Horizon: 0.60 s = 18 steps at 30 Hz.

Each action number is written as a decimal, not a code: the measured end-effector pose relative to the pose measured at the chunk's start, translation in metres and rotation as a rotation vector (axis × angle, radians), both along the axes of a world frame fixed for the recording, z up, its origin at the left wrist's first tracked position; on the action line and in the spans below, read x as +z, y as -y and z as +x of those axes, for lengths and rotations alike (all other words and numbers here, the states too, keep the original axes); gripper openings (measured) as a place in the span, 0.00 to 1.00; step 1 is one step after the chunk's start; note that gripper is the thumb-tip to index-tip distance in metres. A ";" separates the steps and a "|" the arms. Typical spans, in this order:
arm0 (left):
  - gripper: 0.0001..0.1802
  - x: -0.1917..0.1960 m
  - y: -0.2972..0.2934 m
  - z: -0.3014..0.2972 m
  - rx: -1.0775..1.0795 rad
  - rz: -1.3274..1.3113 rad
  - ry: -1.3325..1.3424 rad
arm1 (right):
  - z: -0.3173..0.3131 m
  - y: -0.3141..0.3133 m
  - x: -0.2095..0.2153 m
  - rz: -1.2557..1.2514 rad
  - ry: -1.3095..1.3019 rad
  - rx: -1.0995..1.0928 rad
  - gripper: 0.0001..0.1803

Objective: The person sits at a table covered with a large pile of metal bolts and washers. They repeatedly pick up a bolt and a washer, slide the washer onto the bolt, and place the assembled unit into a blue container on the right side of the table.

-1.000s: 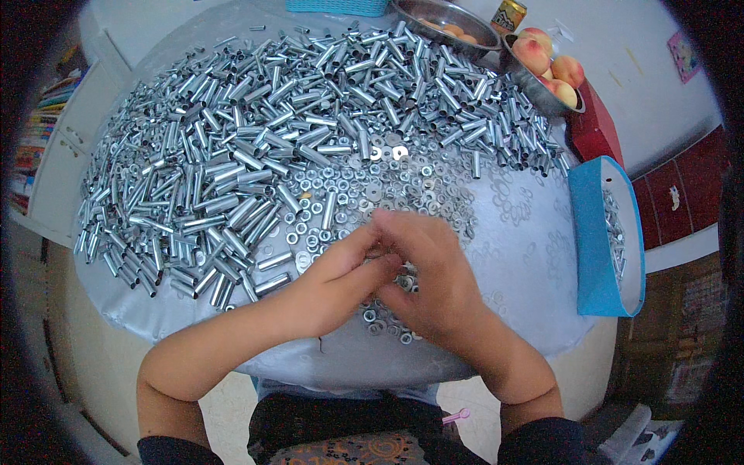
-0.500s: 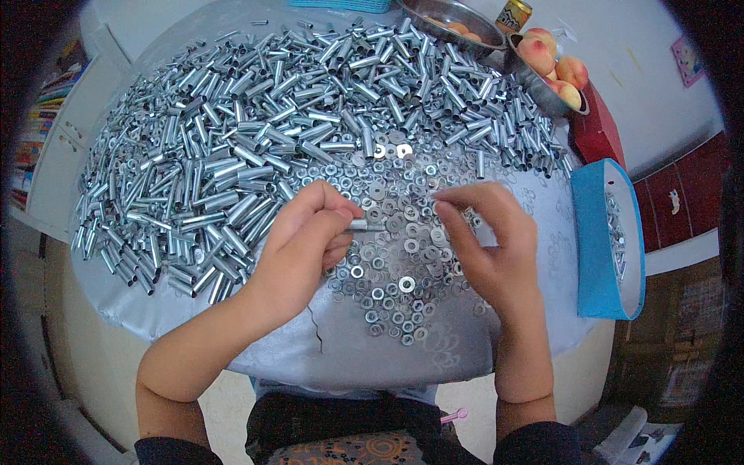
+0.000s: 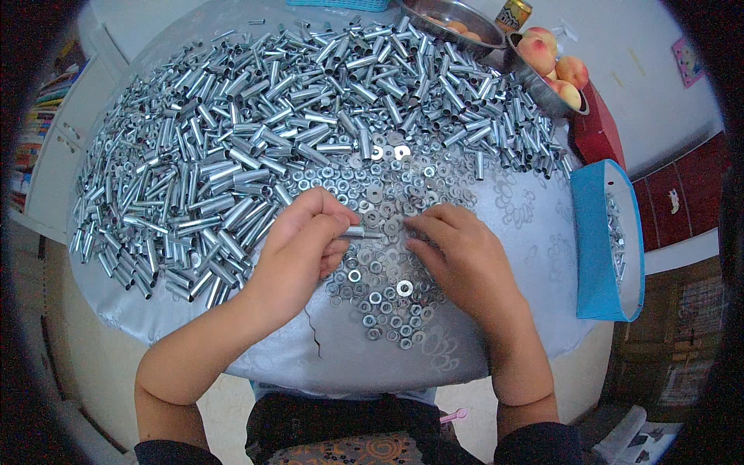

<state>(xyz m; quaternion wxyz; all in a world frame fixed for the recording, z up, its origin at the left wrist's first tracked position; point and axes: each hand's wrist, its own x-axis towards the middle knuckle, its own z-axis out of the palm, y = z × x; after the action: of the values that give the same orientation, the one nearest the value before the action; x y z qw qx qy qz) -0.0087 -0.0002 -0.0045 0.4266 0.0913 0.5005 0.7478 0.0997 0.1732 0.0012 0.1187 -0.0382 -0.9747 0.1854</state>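
Observation:
My left hand (image 3: 298, 244) is closed round a metal sleeve (image 3: 353, 231), and a thin threaded bolt (image 3: 373, 235) sticks out of it to the right. Facing the bolt's free end, my right hand (image 3: 457, 260) has thumb and fingers drawn together in a pinch. A flat washer (image 3: 393, 225) shows right by those fingertips; whether they grip it I cannot tell. Below and between both hands lies a spread of loose washers and nuts (image 3: 395, 322). A big heap of shiny metal sleeves (image 3: 232, 147) covers the far and left parts of the table.
A silvery cloth covers the round table (image 3: 535, 271). At the right edge stands a blue bin (image 3: 601, 248) with metal parts inside. Far right are a metal bowl of peaches (image 3: 554, 97), another metal bowl (image 3: 434, 27), a can (image 3: 513, 15) and a red box (image 3: 597, 128).
My right hand has moved left and slightly down, up to the end of the bolt. The left hand keeps its hold on the sleeve, barely shifting.

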 end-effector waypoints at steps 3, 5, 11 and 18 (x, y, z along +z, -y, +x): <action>0.04 0.000 0.000 -0.001 -0.011 0.006 -0.009 | 0.000 0.002 -0.001 -0.003 -0.016 -0.037 0.11; 0.04 -0.002 0.001 -0.002 -0.032 0.027 -0.020 | 0.000 0.002 -0.002 0.006 -0.028 -0.048 0.11; 0.04 0.000 0.001 0.000 -0.016 0.026 -0.053 | -0.002 -0.001 -0.002 -0.054 -0.011 -0.054 0.09; 0.04 0.000 -0.001 0.001 -0.005 -0.036 -0.101 | -0.003 -0.007 -0.003 -0.141 0.084 -0.045 0.09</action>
<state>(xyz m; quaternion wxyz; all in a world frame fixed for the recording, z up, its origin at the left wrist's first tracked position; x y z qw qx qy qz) -0.0080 0.0011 -0.0040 0.4041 0.1226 0.5344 0.7322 0.0969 0.1801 -0.0022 0.0786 -0.0761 -0.9623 0.2490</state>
